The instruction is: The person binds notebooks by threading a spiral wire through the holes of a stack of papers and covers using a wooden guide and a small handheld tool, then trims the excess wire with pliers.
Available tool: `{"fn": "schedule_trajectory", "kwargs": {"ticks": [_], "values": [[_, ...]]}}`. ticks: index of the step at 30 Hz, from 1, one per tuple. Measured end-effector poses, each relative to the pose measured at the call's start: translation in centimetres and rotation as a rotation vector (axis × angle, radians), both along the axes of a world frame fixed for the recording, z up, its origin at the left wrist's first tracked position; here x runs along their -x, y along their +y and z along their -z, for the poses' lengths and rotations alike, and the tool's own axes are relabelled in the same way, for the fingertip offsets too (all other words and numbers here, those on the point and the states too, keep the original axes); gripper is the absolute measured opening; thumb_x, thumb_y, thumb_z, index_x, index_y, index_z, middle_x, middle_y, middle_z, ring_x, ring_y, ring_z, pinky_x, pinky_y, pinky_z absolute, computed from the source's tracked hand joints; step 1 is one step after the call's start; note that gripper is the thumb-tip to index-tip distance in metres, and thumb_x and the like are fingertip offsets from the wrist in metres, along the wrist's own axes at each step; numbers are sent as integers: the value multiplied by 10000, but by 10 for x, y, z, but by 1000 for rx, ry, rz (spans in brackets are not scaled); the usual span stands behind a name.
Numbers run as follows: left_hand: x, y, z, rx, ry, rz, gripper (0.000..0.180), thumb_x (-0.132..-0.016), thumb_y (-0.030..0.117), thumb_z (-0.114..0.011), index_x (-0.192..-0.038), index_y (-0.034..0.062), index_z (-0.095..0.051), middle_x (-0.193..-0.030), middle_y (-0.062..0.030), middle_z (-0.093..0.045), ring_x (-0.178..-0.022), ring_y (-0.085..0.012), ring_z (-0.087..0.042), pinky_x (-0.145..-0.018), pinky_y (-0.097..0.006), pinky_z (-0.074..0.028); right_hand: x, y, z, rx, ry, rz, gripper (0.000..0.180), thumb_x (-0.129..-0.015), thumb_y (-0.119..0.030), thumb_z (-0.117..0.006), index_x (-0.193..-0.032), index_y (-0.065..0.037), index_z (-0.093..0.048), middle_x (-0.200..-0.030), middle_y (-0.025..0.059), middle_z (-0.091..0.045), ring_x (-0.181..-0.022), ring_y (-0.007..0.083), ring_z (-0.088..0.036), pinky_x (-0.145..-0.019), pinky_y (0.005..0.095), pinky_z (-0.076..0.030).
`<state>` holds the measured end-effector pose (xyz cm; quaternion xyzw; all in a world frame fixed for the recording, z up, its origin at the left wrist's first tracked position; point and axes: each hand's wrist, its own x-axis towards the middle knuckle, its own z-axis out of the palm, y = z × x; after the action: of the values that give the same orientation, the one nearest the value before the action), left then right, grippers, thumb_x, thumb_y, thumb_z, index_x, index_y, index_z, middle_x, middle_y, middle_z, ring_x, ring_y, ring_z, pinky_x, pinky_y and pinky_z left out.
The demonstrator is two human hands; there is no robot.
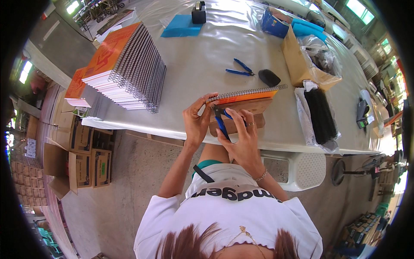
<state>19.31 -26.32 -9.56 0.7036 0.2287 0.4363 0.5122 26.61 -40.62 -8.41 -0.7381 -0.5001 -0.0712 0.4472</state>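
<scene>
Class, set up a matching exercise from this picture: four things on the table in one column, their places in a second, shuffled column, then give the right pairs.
Things
1. stack of spiral notebooks
2. cardboard box
3. black binding coils
4. spare blue pliers

Places
A. lying alone mid-table
B. far left of the table
C. right table edge, on clear plastic
D. right side, lined with a plastic bag

Pairs: 1-B, 2-D, 3-C, 4-A
</scene>
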Motion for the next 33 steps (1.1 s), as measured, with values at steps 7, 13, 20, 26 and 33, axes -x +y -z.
{"fn": "schedule_trajectory", "kwargs": {"ticks": [7,13,20,26,33], "values": [[-1,-1,3,28,0,-19,246,-937,-40,-609,-1147,16,-725,-1028,-100,-764,-932,-118,-710,-830,-267,-547,3,12,2,-52,-84,4,594,-808,-183,-794,-1338,-92,-544,-1173,139,-557,-1039,297,-612,-804,403,-536],[0,-6,1,-98,37,-83,261,-932,-41,-606,-1154,33,-719,-1037,-125,-757,-958,-154,-722,-834,-285,-551,-1,-2,-19,-69,1598,-572,377,-984,-147,-638,-1300,-19,-478,-1142,104,-580,-849,184,-657,-802,316,-550],[9,-3,-17,-214,180,-18,243,-936,-20,-616,-1164,30,-681,-1162,-132,-720,-1035,-261,-720,-893,-346,-557,-26,-24,18,-112,495,-154,469,-990,-177,-624,-1377,7,-433,-1262,152,-506,-1164,237,-519,-986,360,-429],[11,1,-36,-210,222,29,272,-952,-40,-576,-1201,31,-660,-1138,-143,-711,-954,-242,-711,-847,-316,-549,-126,-68,68,103,34,331,510,-941,-191,-646,-1379,-7,-460,-1252,191,-503,-1202,349,-488,-1056,464,-375],[49,79,-117,-400,-154,-366,218,-993,191,-655,-1129,23,-677,-928,-62,-717,-752,-88,-630,-649,-247,-500,-158,-78,112,254,-130,436,387,-932,-207,-653,-1297,-97,-583,-1230,171,-517,-1202,358,-480,-1055,498,-368]]}}
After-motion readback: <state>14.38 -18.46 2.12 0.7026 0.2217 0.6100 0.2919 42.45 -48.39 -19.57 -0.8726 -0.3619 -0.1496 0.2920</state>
